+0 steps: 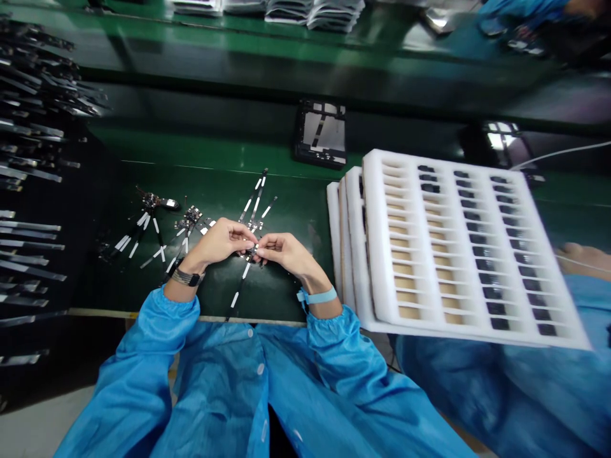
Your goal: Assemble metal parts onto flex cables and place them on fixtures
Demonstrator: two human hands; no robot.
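Observation:
Both hands meet over a small electronic part [252,225], a cluster with long black and white flex cables fanning away and toward me on the green bench. My left hand [223,240], a dark banded watch at its wrist, pinches the cluster's near part with thumb and index finger. From the other side my right hand [286,252] grips it, fingers bent together; a light blue strap circles that wrist. The fingertips cover the middle of the part. Left of my hands lie a similar cable cluster [191,218] and another one [151,202] with a black piece attached.
White slotted foam trays [451,254] lean at the right, holding dark and tan pieces. A black device part [322,133] sits at the back. Many flex strips [31,245] hang at left. A co-worker's sleeve [587,305] shows at right; stacked bags [334,13] lie on the shelf.

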